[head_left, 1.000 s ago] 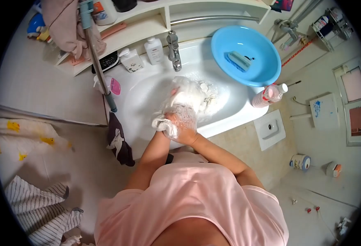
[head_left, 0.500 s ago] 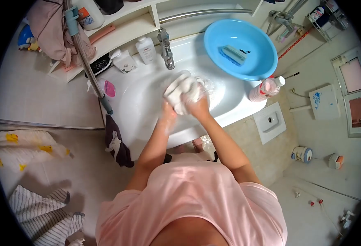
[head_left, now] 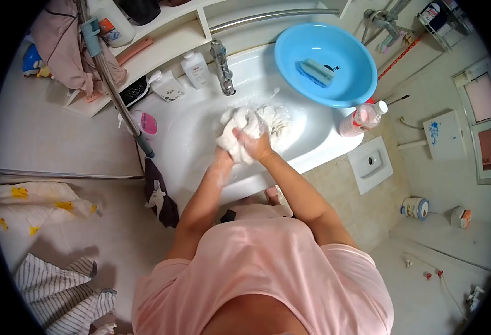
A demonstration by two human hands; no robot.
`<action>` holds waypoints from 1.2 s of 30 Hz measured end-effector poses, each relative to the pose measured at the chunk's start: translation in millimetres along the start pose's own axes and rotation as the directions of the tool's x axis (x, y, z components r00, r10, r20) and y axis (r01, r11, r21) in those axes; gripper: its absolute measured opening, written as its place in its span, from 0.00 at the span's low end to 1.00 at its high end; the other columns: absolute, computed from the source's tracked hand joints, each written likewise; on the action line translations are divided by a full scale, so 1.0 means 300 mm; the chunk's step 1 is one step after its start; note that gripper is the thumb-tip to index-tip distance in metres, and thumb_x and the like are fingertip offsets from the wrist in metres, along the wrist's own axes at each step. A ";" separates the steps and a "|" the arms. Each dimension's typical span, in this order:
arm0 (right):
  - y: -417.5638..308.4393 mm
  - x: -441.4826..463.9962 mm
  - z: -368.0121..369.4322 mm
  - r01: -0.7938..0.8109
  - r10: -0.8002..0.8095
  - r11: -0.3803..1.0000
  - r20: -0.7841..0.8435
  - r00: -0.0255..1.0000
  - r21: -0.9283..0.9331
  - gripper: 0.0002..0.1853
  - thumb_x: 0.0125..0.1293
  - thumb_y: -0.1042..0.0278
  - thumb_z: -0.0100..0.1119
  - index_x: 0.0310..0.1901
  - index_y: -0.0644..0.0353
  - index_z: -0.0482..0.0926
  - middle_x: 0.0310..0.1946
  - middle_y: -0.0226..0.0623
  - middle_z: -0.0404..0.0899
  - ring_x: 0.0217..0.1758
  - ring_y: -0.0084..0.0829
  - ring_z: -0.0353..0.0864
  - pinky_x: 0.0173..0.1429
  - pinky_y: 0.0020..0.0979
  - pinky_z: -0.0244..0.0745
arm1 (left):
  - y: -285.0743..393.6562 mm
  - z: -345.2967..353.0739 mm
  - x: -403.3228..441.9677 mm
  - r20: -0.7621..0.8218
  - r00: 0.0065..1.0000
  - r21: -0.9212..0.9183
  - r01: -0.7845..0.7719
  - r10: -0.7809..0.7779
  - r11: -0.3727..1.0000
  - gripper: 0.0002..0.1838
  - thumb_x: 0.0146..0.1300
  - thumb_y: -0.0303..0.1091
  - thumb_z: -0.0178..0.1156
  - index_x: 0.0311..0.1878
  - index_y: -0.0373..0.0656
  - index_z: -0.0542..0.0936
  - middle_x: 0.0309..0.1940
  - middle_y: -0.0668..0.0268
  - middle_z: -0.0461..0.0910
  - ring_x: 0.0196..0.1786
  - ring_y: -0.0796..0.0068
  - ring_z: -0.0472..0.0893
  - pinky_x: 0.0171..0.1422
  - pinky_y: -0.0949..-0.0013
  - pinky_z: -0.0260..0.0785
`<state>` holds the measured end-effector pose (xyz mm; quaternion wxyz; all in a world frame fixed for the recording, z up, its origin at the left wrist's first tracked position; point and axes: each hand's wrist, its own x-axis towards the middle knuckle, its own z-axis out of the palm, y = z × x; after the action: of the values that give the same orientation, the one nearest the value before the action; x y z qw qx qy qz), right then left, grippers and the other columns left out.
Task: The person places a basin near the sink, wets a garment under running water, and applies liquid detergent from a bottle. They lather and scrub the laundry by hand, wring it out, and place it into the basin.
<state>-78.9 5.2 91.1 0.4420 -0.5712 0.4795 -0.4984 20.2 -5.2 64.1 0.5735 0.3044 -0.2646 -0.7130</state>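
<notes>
Cloth [head_left: 235,132] again spread rightward from both hands [head_left: 255,146]

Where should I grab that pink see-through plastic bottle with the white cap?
Probably around the long body of the pink bottle, below its white cap, coming from the near side: the body offers the most to wrap around, and the round blue plastic basin crowds its far side.

Pale walls [head_left: 438,237], beige floor [head_left: 351,218] — perhaps tiled.
</notes>
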 end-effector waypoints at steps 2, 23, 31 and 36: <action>-0.001 -0.013 -0.027 0.064 -0.051 0.990 0.110 0.993 -0.122 0.41 0.44 0.47 0.69 0.57 0.64 0.67 0.49 0.50 0.74 0.53 0.47 0.73 0.59 0.35 0.67 | 0.032 -0.105 0.043 0.226 0.973 0.476 -0.070 -0.045 0.877 0.15 0.64 0.39 0.53 0.52 0.43 0.72 0.47 0.63 0.76 0.52 0.67 0.73 0.59 0.62 0.66; -0.002 0.111 -0.012 0.026 -0.023 0.981 0.020 1.000 -0.191 0.35 0.52 0.67 0.61 0.61 0.70 0.61 0.55 0.59 0.68 0.60 0.51 0.68 0.66 0.40 0.59 | 0.093 0.011 -0.115 -0.022 0.915 -0.457 0.349 -0.403 0.818 0.26 0.70 0.44 0.47 0.65 0.40 0.62 0.57 0.60 0.70 0.58 0.64 0.70 0.67 0.63 0.60; 0.002 -0.150 0.108 0.558 -0.290 0.588 0.492 0.821 -0.585 0.27 0.55 0.65 0.55 0.59 0.56 0.68 0.48 0.48 0.76 0.47 0.45 0.78 0.52 0.45 0.71 | 0.045 -0.110 -0.096 0.081 0.995 0.293 0.032 -0.058 0.955 0.27 0.66 0.43 0.51 0.64 0.38 0.64 0.57 0.59 0.71 0.58 0.66 0.71 0.66 0.64 0.61; 0.035 -0.025 0.048 0.240 -0.010 0.714 0.332 0.943 -0.657 0.21 0.54 0.65 0.54 0.52 0.56 0.72 0.40 0.45 0.80 0.40 0.45 0.80 0.46 0.44 0.72 | -0.066 -0.228 0.000 0.210 0.977 0.851 -0.170 -0.026 0.497 0.28 0.64 0.42 0.54 0.63 0.37 0.65 0.57 0.57 0.71 0.57 0.67 0.71 0.65 0.65 0.61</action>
<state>-66.0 11.6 77.9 0.2310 -0.7954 0.5158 -0.2191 57.5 -3.1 3.6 0.3447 0.4677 -0.6527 -0.4862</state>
